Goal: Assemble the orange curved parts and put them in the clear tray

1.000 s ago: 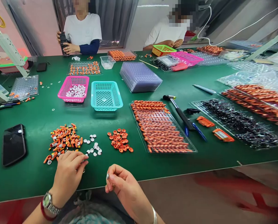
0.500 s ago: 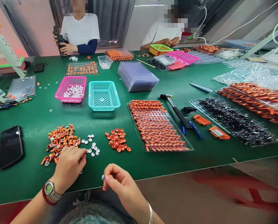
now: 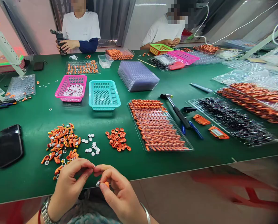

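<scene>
Pinches a small orange-and-silver piece (image 3: pixel 107 184) between thumb and fingers of the right hand (image 3: pixel 120 188), by the near edge of the green table (image 3: pixel 31 179). Presses thumb and forefinger of the left hand (image 3: pixel 71 177) together beside the right forefinger's tip, on something too small to tell. Has, in from that edge, a heap of orange parts (image 3: pixel 64 138), then white discs (image 3: pixel 94 144) and orange cups (image 3: pixel 116 141) farther right.

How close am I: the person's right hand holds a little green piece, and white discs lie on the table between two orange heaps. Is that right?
Not quite: the head view shows that the little piece in the person's right hand is orange, not green. The white discs do lie on the table between two orange heaps.
</scene>
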Motion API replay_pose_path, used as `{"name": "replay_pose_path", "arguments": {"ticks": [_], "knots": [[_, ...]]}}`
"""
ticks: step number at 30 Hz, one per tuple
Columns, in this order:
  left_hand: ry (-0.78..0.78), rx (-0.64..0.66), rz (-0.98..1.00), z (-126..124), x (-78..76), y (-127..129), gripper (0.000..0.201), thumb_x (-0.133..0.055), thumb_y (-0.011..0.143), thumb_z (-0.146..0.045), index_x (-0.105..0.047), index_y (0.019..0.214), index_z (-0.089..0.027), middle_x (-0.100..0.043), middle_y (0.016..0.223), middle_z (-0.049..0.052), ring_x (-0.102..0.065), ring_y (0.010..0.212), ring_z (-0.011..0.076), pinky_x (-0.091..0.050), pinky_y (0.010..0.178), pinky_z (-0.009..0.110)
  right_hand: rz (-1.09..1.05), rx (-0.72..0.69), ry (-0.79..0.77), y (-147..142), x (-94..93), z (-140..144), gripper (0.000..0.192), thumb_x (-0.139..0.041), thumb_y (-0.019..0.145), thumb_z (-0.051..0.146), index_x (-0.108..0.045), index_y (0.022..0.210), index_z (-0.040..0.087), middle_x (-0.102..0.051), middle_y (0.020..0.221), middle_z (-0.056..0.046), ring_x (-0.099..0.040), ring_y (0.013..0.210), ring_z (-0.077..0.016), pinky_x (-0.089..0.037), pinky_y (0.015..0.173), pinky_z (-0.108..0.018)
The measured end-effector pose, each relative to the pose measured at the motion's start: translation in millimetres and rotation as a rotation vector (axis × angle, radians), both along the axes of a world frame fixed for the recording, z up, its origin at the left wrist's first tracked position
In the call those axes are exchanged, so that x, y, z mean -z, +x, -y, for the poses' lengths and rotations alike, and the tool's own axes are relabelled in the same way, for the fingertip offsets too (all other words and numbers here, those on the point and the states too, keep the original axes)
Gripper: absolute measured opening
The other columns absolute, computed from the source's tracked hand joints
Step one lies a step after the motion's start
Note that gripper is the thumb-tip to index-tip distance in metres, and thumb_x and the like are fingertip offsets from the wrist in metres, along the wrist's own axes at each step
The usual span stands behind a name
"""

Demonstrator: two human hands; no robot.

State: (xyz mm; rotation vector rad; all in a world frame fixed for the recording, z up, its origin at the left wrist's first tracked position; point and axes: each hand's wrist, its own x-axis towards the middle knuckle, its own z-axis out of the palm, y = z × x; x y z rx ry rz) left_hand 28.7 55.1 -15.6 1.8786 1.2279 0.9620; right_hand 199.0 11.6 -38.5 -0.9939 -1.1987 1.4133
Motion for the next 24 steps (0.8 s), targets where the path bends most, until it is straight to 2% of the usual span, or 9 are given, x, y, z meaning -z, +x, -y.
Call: {"name": "replay_pose_path", "arguments": {"ticks": [9,16,20,24], "knots": [[-0.107,0.114,0.2,5.1,-2.6,-5.1,0.025,-0.066,0.079,-0.008,-0.079,0.087,-0.027,-0.078,0.081,0.003,-0.073,0.071,0.0185,-0.06,0.063,0.025,0.187,-0.004,0.075,6.6,-10.9,6.8,0.011,-0.054,0.087,0.014,-0.056,0.079,0.021,-0.07,0.102,-0.01,-0.065,0.092,-0.0214,-0.049,0.074,-0.029],[-0.124,0.064,0.123,11.2,2.4,-7.6,0.023,-0.069,0.078,-0.009,-0.08,0.086,-0.028,-0.079,0.075,0.001,-0.073,0.068,0.0169,-0.059,0.063,0.021,0.237,-0.017,0.076,6.8,-15.1,4.5,0.009,-0.052,0.087,0.017,-0.056,0.08,0.021,-0.07,0.096,-0.008,-0.063,0.079,-0.018,-0.048,0.071,-0.028],[-0.183,-0.007,0.168,14.5,1.0,-2.3,0.009,-0.076,0.076,-0.022,-0.081,0.082,-0.026,-0.078,0.07,0.003,-0.073,0.061,0.0178,-0.059,0.056,0.021,0.277,0.017,0.008,5.9,-17.6,-0.5,0.014,-0.053,0.088,0.027,-0.055,0.076,0.02,-0.058,0.071,-0.002,-0.052,0.064,-0.0151,-0.042,0.06,-0.026],[-0.222,-0.055,0.276,17.3,-0.8,1.8,0.007,-0.081,0.073,-0.03,-0.082,0.078,-0.026,-0.078,0.068,0.003,-0.073,0.059,0.0176,-0.059,0.055,0.019,0.241,-0.034,-0.09,3.8,-20.5,-4.7,0.019,-0.055,0.087,0.032,-0.052,0.073,0.02,-0.046,0.063,0.003,-0.042,0.056,-0.0119,-0.034,0.052,-0.024]]}}
